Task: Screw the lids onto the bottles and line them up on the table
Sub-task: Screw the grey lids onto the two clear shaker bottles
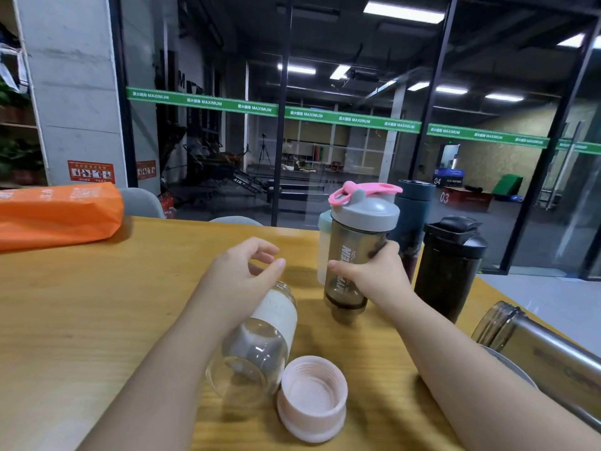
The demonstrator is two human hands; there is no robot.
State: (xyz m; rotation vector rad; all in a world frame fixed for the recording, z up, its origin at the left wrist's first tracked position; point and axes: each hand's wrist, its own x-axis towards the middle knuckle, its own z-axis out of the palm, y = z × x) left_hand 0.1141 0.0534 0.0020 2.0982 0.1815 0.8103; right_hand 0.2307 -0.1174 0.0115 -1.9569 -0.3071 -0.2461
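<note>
My right hand (374, 275) grips a smoky grey shaker bottle (353, 255) with a grey lid and pink flip cap, held tilted just above the wooden table (97, 304). My left hand (247, 268) hovers open over a clear glass bottle (257, 346) with a white band, which lies on its side without a lid. A pink lid (312, 398) rests upside down beside that bottle's base. Behind the shaker stand a pale white bottle (323, 252), a dark blue bottle (414, 216) and a black shaker (450, 265) with its lid on.
A steel-and-clear bottle (533, 343) lies on its side at the right table edge. An orange bag (55, 213) sits at the far left. Grey chair backs (143, 201) stand behind the table, in front of a glass wall.
</note>
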